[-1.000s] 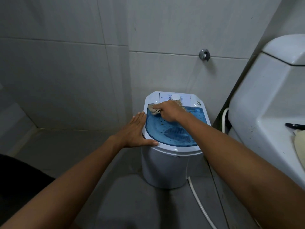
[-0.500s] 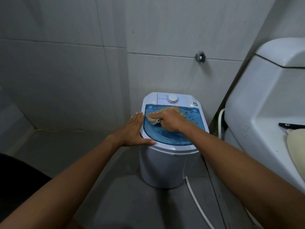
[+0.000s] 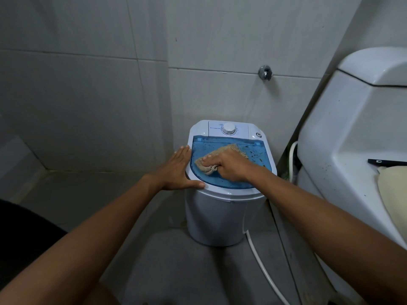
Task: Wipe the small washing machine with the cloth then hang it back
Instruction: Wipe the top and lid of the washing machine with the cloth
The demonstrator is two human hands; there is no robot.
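A small white washing machine (image 3: pixel 220 219) stands on the grey floor against the tiled wall. It has a blue see-through lid (image 3: pixel 255 157) and a white dial (image 3: pixel 228 129) at its back. My right hand (image 3: pixel 231 166) grips a beige frayed cloth (image 3: pixel 203 165) and presses it on the left part of the lid. My left hand (image 3: pixel 176 172) lies flat on the machine's left rim, fingers straight, thumb along the front edge. Dark specks dot the right side of the lid.
A white toilet tank (image 3: pixel 352 133) fills the right side, with a dark flat object (image 3: pixel 387 162) and a cream item (image 3: pixel 394 194) on it. A white hose (image 3: pixel 264 267) runs across the floor from the machine. A metal wall fitting (image 3: pixel 265 72) sits above.
My right hand has dragged the cloth from the lid's back left corner down toward its front left. My left hand has stayed on the rim.
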